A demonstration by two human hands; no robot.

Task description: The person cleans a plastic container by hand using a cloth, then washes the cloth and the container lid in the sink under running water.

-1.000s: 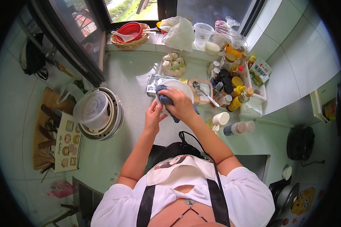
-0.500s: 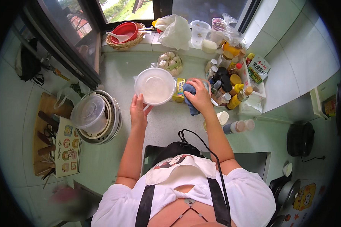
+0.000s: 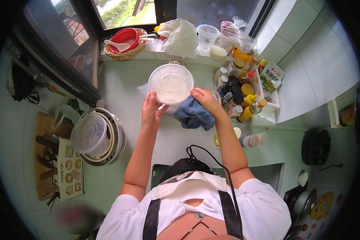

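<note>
My left hand (image 3: 152,110) grips the lower left side of a round translucent plastic tub (image 3: 171,84), its thumb up along the wall. A blue cloth (image 3: 194,113) hangs from my right hand (image 3: 206,102), which is closed on it at the tub's right side. The thumb of that hand is at the tub's edge; whether it presses on the tub I cannot tell. Behind the tub, the garlic bulbs (image 3: 177,62) are mostly hidden. A yellow box seen earlier is now largely covered by tub and cloth.
Several seasoning bottles (image 3: 244,90) crowd the right side of the counter. On the left, a plastic lidded bowl (image 3: 90,132) rests on stacked steamer trays (image 3: 118,146). A red bowl (image 3: 125,39) sits in a wicker basket on the sill. The sink (image 3: 264,176) lies in front of me.
The tub has moved to the right and slightly away from me. My right hand has brought the blue cloth left, against the tub's side, and the cloth now hangs spread out.
</note>
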